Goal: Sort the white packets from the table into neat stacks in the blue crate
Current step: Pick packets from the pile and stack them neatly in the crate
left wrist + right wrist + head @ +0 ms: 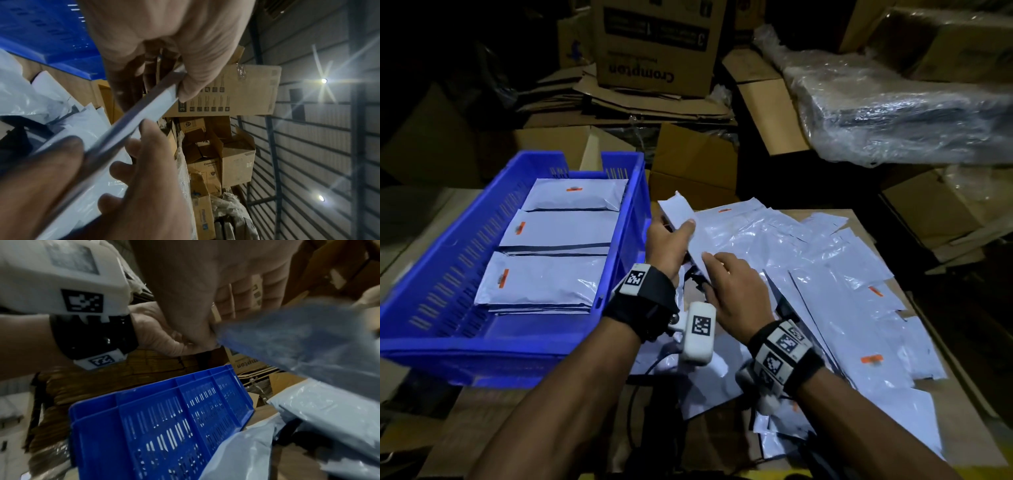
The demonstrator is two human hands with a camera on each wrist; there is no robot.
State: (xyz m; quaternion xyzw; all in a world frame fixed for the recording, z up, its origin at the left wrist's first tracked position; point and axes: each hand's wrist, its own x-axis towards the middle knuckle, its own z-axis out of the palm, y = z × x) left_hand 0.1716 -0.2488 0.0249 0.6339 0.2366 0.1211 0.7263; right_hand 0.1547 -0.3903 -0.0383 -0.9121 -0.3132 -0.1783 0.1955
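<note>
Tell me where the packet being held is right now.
In the head view, the held packet sits centre frame, lifted between the left hand and right hand, just right of the blue crate, above the loose packets.

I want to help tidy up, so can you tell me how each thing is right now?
Blue crate: on the table, three neat stacks inside.
Held white packet: lifted, gripped by both hands.
Left hand: fingers and thumb curled round the packet.
Right hand: pinches the packet's near end.
Loose white packets: spread messily over the table.
Crompton carton: closed, upside down.
</note>
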